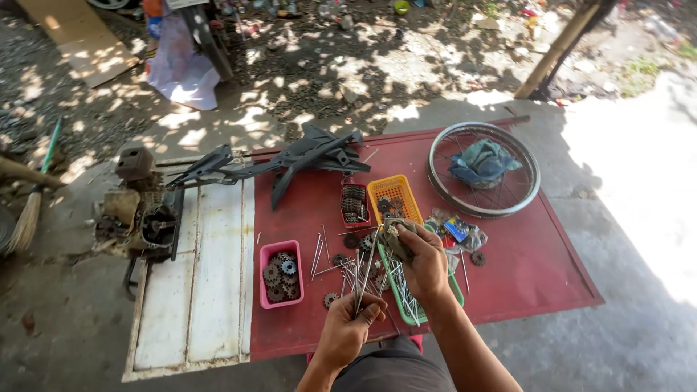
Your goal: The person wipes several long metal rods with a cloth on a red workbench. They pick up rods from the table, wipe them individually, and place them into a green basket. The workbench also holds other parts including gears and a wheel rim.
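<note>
Left hand [348, 327] grip closed around a bundle of metal spokes [365, 272]. Right hand [421, 261] grip closed on a grey rag [396, 236], touching the spokes. Pink tray [280, 274] of sprockets lies at 9 o'clock on the red bench [537, 268].

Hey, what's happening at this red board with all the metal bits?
A person sits outdoors over a red board on the ground. The left hand grips a bundle of thin wheel spokes, and the right hand wipes along them with a grey rag. More spokes lie in a green tray. A pink tray holds sprockets, and a spoked wheel rim lies at the far right.
</note>
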